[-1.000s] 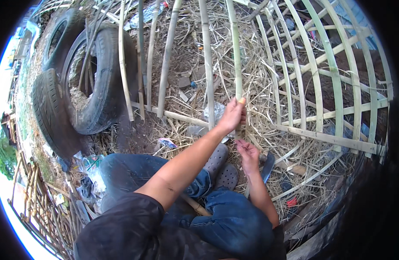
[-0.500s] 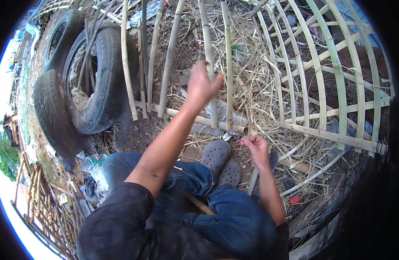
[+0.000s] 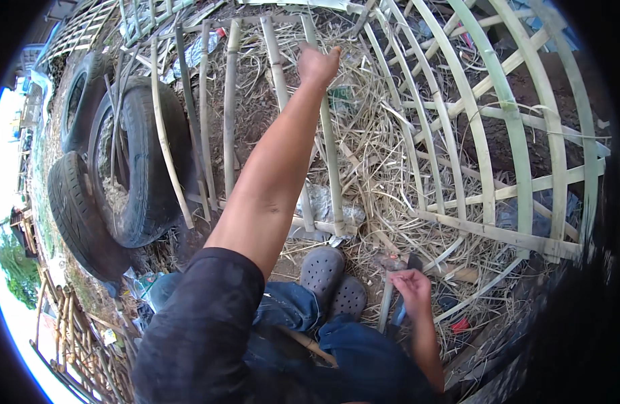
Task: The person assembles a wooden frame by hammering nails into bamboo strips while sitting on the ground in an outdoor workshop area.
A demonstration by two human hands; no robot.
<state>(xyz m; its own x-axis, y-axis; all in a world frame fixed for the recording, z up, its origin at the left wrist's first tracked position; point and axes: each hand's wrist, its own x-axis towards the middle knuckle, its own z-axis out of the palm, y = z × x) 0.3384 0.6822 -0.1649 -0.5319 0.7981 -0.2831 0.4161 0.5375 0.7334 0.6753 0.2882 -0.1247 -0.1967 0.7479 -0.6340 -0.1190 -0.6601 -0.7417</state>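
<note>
The left hand (image 3: 317, 64) had slid up the upright bamboo strip (image 3: 330, 161) from its base, fingers closed around it high up. The right hand (image 3: 412, 291) stayed low by the grey clogs (image 3: 330, 279), gripping a tool handle (image 3: 397, 313) beside the bamboo frame (image 3: 498, 232).

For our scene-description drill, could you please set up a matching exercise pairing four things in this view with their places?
Things:
1. left hand
2. right hand
3. grey clogs
4. tyres

Places:
A. stacked at the left side of the view
B. low down, close to the knee, by a short stick
C. stretched far out, at the upper part of a bamboo strip
D. on the feet, by the lower crossbar of the bamboo frame

Pairs: 1-C, 2-B, 3-D, 4-A
</note>
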